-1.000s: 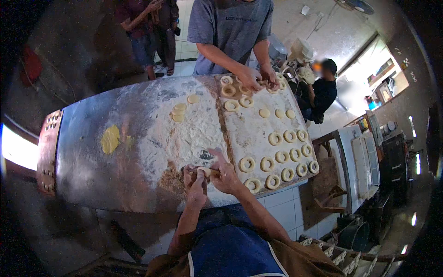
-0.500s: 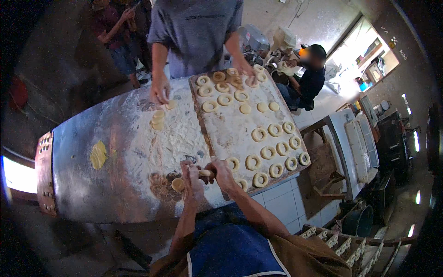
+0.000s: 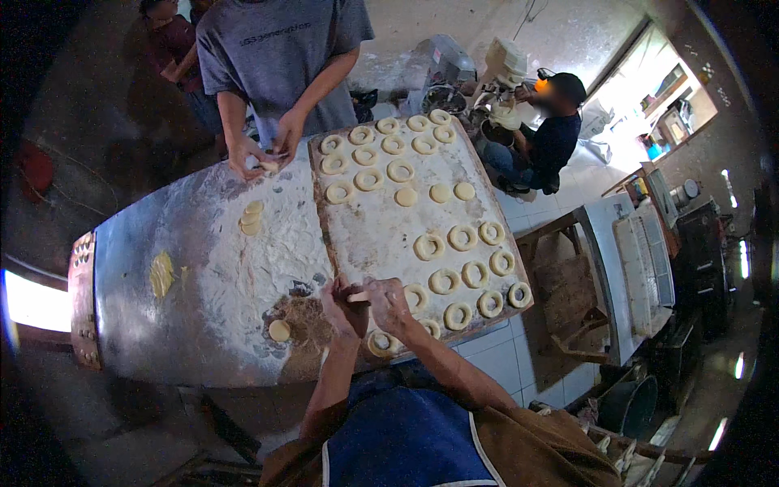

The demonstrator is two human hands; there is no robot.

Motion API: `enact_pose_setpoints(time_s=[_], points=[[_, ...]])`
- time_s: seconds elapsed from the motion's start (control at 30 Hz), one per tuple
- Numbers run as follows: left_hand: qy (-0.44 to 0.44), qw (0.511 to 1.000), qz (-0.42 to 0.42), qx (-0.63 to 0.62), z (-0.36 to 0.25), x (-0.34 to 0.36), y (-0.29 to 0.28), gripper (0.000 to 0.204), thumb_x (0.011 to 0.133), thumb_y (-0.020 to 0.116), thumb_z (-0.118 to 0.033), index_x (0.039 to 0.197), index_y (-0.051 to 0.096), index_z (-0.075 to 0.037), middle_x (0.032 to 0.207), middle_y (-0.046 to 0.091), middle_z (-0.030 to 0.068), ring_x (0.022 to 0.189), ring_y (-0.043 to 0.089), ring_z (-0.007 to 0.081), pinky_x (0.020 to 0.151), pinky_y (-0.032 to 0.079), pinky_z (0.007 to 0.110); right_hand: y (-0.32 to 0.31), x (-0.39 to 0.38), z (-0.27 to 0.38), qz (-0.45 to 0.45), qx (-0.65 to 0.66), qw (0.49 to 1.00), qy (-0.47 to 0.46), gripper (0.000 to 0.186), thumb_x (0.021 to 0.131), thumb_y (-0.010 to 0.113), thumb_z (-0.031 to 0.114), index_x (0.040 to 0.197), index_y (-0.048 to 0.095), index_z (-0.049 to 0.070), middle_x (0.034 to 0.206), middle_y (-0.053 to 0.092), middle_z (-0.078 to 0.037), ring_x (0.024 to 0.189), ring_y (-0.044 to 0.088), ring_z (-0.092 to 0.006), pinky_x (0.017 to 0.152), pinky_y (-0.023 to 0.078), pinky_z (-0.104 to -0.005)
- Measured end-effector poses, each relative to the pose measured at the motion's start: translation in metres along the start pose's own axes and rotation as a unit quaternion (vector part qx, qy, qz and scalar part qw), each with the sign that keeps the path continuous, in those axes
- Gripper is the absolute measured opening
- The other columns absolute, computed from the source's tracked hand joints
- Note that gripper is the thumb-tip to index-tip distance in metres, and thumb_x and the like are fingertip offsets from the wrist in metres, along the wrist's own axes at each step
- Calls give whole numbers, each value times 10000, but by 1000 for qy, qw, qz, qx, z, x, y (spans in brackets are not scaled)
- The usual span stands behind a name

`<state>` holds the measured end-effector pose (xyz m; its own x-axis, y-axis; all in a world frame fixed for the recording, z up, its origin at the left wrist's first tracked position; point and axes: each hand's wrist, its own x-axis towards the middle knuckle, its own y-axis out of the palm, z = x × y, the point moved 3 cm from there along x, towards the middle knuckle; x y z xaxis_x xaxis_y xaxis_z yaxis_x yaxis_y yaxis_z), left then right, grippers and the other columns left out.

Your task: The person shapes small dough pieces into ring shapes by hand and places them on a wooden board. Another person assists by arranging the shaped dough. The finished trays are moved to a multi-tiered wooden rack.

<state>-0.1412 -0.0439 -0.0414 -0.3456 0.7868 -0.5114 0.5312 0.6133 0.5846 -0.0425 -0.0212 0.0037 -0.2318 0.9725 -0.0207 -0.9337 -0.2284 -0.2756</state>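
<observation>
My left hand [image 3: 344, 310] and my right hand [image 3: 388, 305] meet over the near left corner of the floured board [image 3: 381, 231]. Between their fingers they hold a small piece of pale dough [image 3: 357, 297]; its full shape is partly hidden by the fingers. Left of my left hand, a round dough piece [image 3: 279, 330] lies on the metal table [image 3: 195, 341]. Just beyond my right hand sits a dough ring [image 3: 414, 299], and another dough ring [image 3: 383, 343] lies by my right wrist, at the board's near edge.
Several dough rings [image 3: 462, 237] and a few dough discs [image 3: 440, 192] cover the board. Overlapping dough discs [image 3: 252, 217] lie on flour. Across the table, a co-worker's hands [image 3: 264, 158] work dough. A yellow smear [image 3: 161, 274] lies left. A white-topped table [image 3: 604, 252] stands right.
The view has shifted a little. The co-worker's hands, earlier apart with one over the board, are now together over the table. My hands still hold the dough and have turned it slightly.
</observation>
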Motion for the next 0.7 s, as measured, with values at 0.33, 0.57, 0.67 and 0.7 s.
enact_pose_setpoints(time_s=[0.33, 0.57, 0.67, 0.7], points=[[63, 980, -1, 191, 44, 6, 37, 342, 957, 484, -380, 836, 524, -63, 749, 522, 16, 681, 501, 154, 672, 441, 332, -61, 11, -7, 45, 29, 995, -89, 491, 976, 378, 331, 778, 640, -34, 625, 576, -235, 525, 541, -366, 563, 438, -449], [-16, 999, -35, 12, 52, -9, 82, 318, 959, 487, -425, 953, 518, -108, 845, 541, -2, 726, 540, 173, 664, 467, 349, -86, 20, -52, 64, 20, 987, -147, 454, 961, 413, 397, 871, 658, 26, 644, 594, -193, 549, 574, -347, 543, 458, -418], [17, 955, 15, 295, 77, 24, 42, 315, 963, 470, -413, 997, 523, -105, 894, 553, 11, 778, 561, 182, 703, 484, 336, -109, 20, -25, 130, -90, 981, -116, 410, 946, 462, 367, 863, 650, 12, 661, 592, -189, 556, 578, -338, 540, 453, -412], [-25, 986, -11, 163, 94, 31, 35, 287, 961, 469, -387, 974, 524, -106, 876, 548, 10, 769, 553, 171, 689, 476, 333, -112, 19, -16, 136, -87, 984, -80, 399, 944, 469, 358, 865, 650, 12, 666, 594, -184, 562, 579, -341, 540, 452, -411]])
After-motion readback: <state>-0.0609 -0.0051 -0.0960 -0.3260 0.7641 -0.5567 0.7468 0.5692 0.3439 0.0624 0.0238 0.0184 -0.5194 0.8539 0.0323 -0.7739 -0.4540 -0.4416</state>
